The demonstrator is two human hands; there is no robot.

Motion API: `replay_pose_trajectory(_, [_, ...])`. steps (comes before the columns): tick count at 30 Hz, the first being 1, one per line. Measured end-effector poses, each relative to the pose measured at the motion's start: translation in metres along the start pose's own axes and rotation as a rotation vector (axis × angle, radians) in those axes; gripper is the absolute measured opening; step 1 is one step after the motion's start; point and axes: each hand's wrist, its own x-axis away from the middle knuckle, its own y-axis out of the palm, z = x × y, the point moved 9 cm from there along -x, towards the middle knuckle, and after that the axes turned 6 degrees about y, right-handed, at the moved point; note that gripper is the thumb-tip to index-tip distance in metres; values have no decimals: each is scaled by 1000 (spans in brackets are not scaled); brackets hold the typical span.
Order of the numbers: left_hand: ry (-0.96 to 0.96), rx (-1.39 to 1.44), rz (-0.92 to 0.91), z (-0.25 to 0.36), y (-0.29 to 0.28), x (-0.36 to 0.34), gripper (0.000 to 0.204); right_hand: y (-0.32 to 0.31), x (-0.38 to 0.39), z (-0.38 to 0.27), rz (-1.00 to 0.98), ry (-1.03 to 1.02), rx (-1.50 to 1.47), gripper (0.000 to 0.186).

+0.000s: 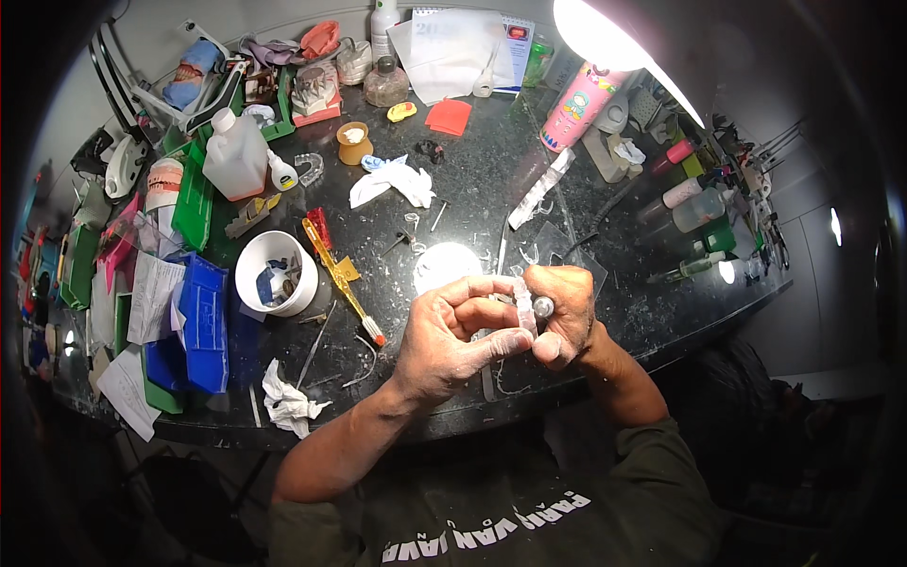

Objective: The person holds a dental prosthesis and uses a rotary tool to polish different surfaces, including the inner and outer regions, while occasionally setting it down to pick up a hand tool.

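My left hand grips a small clear, ridged dental piece between fingers and thumb, near the middle of the dark bench's front. Beside it my right hand is closed on a silver cylindrical tool, its tip against or very near the piece and mostly hidden. Behind my fingers lies a bright white round item. A clear sheet with thin offcuts lies behind my right hand.
A white tub, orange-handled brush, blue bins and crumpled tissue are at left. Bottles line the right. A lamp hangs over a pink cylinder. Models and papers stand at the back.
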Motion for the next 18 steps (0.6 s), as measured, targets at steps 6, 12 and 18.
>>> replay_pose_trajectory(6, [-14, 55, 15, -3, -2, 0, 43, 1, -2, -1, -9, -5, 8, 81])
replay_pose_trajectory(12, [-33, 63, 30, -5, -3, 0, 43, 0, -2, 0, -2, -19, 12, 81])
replay_pose_trajectory(18, [-15, 51, 20, -3, -2, 0, 39, 2, -2, 2, -11, -7, 16, 81])
